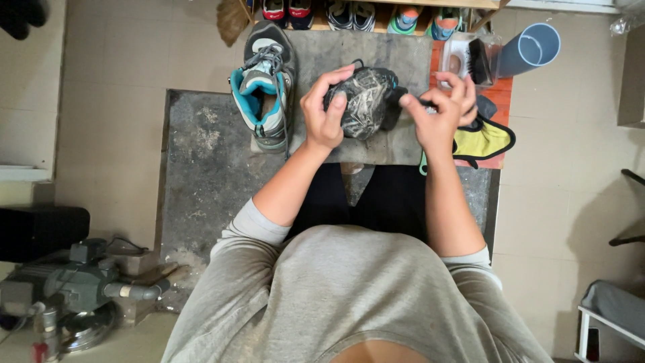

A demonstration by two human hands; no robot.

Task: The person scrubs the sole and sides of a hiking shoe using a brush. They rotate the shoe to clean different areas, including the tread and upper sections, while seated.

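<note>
Hands work together: left hand [327,111] clamps the dark muddy shoe [366,101] steady over the grey mat [396,57], right hand [443,111] pinches its lace taut.

Head view; straight down; close.

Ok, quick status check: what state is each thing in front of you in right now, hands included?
Left hand: fingers wrapped around the dark shoe, gripping it.
Right hand: fingers pinched on something at the shoe's end; too small to tell what.
Dark shoe: held up off the mat, tilted.
Grey and teal shoe: lying flat on the mat, laced, untouched.
Grey cup: on its side, mouth open.
Brush: lying unused.
Yellow cloth: crumpled beside the right hand.
</note>
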